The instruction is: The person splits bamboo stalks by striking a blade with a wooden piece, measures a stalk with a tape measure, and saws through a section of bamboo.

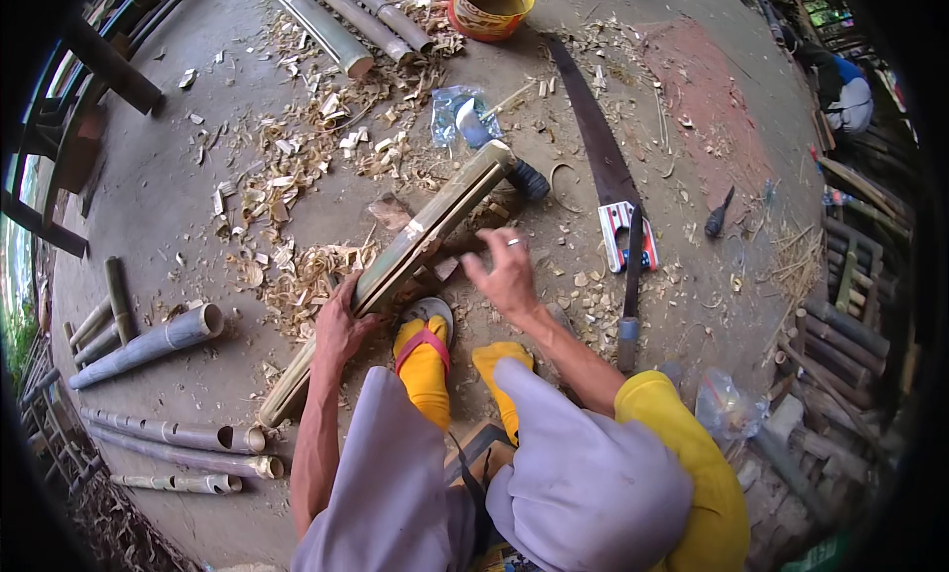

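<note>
A bamboo pole (pixel 423 234) with a long slot cut along it slants from near my feet up to the middle of the floor, its far end raised. My left hand (pixel 341 320) is wrapped round the lower part of the pole. To the right of the pole, my right hand (pixel 506 273) is held with thumb and fingers apart, nothing in it, a ring on one finger. Beneath the pole's middle lies a brown wooden block (pixel 391 212). By the pole's far end is a dark ribbed handle (pixel 530 180); what it belongs to is partly hidden.
A handsaw (pixel 591 127) and a long dark knife (pixel 633 275) lie on the right, with a small dark-handled tool (pixel 720 216) beyond. Wood shavings (pixel 287 191) cover the floor. Bamboo pieces (pixel 158 347) lie at left; a yellow-red bucket (pixel 491 8) stands at the far side.
</note>
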Demonstrator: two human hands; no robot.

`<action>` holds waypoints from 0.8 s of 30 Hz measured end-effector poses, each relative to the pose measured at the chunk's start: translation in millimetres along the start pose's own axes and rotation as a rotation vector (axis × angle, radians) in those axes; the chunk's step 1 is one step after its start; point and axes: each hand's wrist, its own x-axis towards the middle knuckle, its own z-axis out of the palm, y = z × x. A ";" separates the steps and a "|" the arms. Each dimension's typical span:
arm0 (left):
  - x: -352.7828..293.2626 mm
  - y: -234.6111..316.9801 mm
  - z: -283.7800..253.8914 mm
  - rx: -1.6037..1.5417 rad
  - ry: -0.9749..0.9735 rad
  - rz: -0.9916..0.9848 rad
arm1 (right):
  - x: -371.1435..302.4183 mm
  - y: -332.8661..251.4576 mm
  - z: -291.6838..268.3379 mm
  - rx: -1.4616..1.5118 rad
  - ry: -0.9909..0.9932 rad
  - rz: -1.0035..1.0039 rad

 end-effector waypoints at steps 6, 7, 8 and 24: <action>-5.3 -15.5 17.7 0.102 0.148 0.106 | 18.4 58.8 -84.6 -0.270 0.291 0.085; -6.7 -16.2 19.7 0.101 0.177 0.128 | 14.9 64.4 -90.7 -0.239 0.261 0.070; -8.6 -17.2 21.1 0.091 0.176 0.122 | 10.9 70.5 -92.6 -0.206 0.230 0.054; -2.4 -6.9 17.5 -0.211 0.035 0.015 | 66.6 95.0 -22.4 -0.310 0.223 -0.043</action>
